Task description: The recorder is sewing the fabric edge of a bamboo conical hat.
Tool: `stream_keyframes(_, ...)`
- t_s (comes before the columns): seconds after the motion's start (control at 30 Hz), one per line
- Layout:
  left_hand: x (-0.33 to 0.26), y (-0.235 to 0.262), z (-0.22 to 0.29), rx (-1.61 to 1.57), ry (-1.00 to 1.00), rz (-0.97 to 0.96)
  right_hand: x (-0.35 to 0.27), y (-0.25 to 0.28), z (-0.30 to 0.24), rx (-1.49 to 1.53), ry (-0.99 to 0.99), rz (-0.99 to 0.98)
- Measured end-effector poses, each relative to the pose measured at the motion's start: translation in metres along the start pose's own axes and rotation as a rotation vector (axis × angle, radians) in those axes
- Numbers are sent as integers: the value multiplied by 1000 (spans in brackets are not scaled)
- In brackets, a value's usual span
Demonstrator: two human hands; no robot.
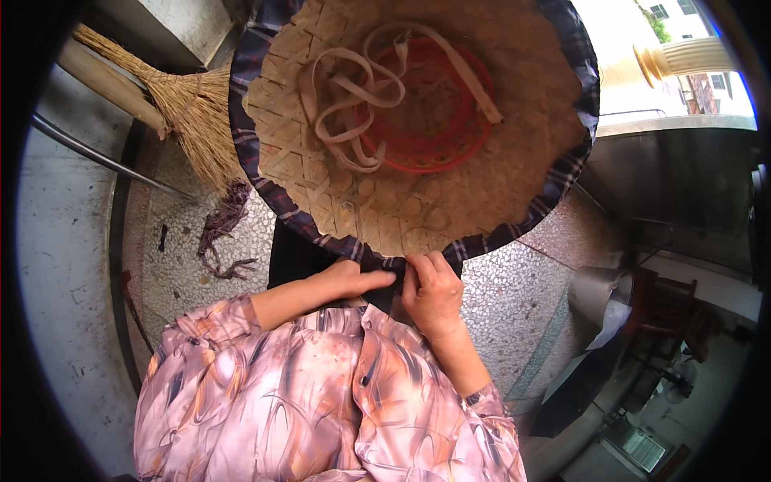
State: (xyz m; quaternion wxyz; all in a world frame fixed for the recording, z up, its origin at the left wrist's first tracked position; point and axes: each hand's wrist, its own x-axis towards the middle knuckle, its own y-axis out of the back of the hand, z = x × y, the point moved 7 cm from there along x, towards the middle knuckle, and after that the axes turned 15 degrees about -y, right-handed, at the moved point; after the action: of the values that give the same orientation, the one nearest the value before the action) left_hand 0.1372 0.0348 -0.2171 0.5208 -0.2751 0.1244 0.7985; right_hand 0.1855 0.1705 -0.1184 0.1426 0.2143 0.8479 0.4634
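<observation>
An upturned woven bamboo hat (pixel 357 205) is in front of me, its underside facing up. Dark plaid cloth (pixel 277 197) wraps the hat's edge all round. Inside sits a red plastic ring (pixel 418 167), with a pale flat strap (pixel 461 66) lying loosely looped across it. At the near edge my right hand (pixel 434 293) pinches the plaid cloth between thumb and fingers. My left hand (pixel 353 279) is close beside it, closed on the same edge with its thumb pointing right; its fingers are partly hidden beneath the hat.
A straw broom (pixel 189 104) leans at the left beside a metal rod (pixel 104 157). Dark purplish tangled material (pixel 221 229) lies on the speckled floor (pixel 514 321). Right of me are a silvery cylindrical container (pixel 593 293) and reddish wooden furniture (pixel 666 305).
</observation>
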Motion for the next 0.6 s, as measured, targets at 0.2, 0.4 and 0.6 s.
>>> stream_keyframes(0.2,-54,12,51,436,-643,115,-1,-2,4,16,17,5)
stream_keyframes(0.4,-56,13,88,1022,-1163,401,-2,-1,2,23,12,9)
stream_keyframes(0.6,-50,13,87,1076,-1054,448,-4,1,2,26,13,19)
